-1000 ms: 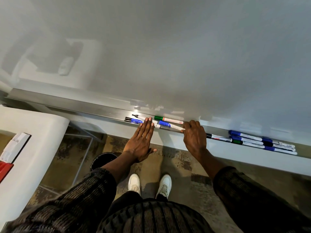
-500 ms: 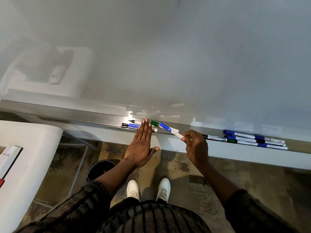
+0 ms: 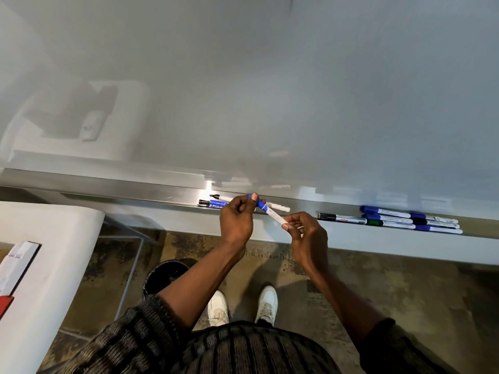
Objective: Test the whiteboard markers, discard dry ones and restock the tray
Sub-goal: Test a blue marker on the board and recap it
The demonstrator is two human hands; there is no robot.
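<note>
A blue-capped marker [image 3: 270, 211] is held just above the metal tray [image 3: 172, 195] under the whiteboard [image 3: 270, 90]. My left hand [image 3: 237, 222] pinches its blue cap end, and my right hand [image 3: 307, 233] pinches the white barrel's tail end. Behind my left hand lie a black marker [image 3: 220, 197], a blue marker [image 3: 214, 203] and a white barrel [image 3: 278, 206], partly hidden. On the tray's right side rest a black-capped marker [image 3: 340, 217] and a group of several blue and green markers [image 3: 410, 220].
A black waste bin [image 3: 166, 276] stands on the floor below my left arm. A white table [image 3: 40, 265] with a white and red box [image 3: 13, 268] is at the left. My white shoes [image 3: 243, 306] are on the patterned floor.
My right hand lifted the blue-capped marker off the tray. My left hand left its flat rest on the tray edge and took hold of the cap end.
</note>
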